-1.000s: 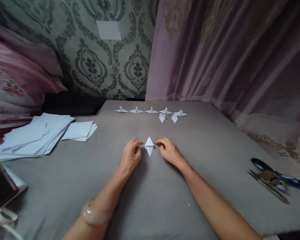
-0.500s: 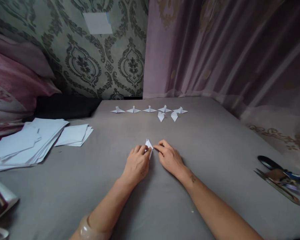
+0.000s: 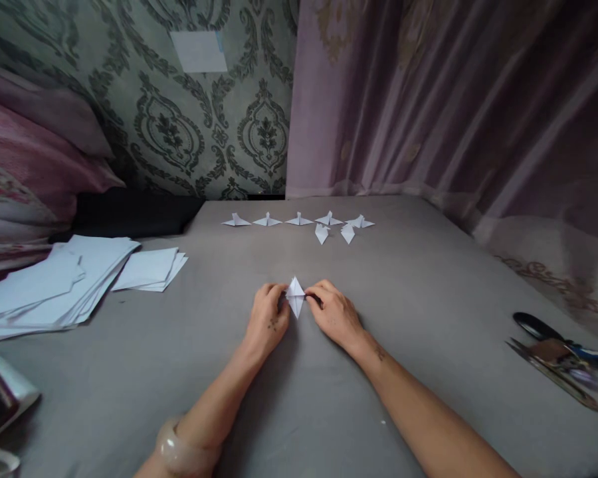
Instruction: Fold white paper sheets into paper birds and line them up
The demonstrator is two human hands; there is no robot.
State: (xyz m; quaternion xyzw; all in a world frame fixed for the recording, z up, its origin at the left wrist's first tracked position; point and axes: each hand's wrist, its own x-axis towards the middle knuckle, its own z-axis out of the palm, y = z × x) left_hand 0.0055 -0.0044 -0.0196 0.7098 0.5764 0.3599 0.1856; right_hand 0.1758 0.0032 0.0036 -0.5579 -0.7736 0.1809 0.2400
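Note:
A small diamond-shaped piece of folded white paper (image 3: 296,299) is between my two hands, with a crease across its middle. My left hand (image 3: 269,316) pinches its left corner between thumb and fingers. At the opposite corner, my right hand (image 3: 335,313) grips the paper the same way. Beyond my hands, several folded paper birds (image 3: 299,219) with spread wings stand in a row. Just in front of the row's right end lie two smaller folded paper pieces (image 3: 321,233).
Stacked white paper sheets (image 3: 94,265) and smaller cut squares (image 3: 147,268) lie on the left of the grey-covered table (image 3: 408,265). Scissors (image 3: 553,375) and other small items lie at the far right. A dark cloth (image 3: 134,212) is at the back left.
My left fingers have moved left off the paper's middle to its left corner, so the whole diamond shows. My right hand stays at the right corner.

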